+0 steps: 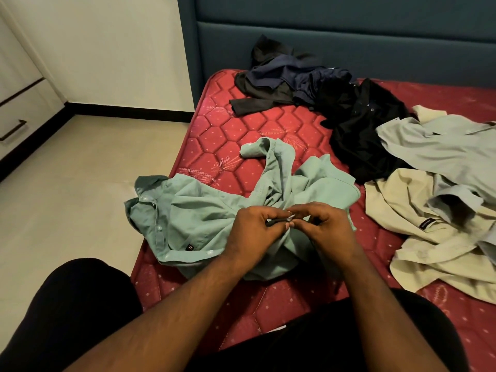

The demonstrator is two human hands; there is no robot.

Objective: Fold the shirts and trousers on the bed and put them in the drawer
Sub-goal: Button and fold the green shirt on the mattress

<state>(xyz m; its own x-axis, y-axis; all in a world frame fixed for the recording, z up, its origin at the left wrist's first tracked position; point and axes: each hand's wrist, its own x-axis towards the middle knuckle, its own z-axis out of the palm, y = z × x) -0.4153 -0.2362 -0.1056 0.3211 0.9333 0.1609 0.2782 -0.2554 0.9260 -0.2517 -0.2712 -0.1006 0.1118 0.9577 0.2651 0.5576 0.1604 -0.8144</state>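
Note:
A crumpled mint-green shirt (204, 213) lies on the near left part of the red mattress (236, 130), collar toward the left edge. My left hand (255, 234) and my right hand (327, 229) are close together above its middle, fingers curled. Both pinch a small dark thin thing (276, 222) between their fingertips; what it is cannot be told. A black shirt (362, 130), a pale grey shirt (440, 149) and a cream shirt (418, 237) lie to the right. Dark navy and charcoal garments (290, 81) are heaped by the headboard.
A teal padded headboard (349, 30) backs the bed. White drawers with dark handles (16, 124) stand at the far left across a beige tiled floor (80, 183). My dark-clothed knees fill the bottom of the view.

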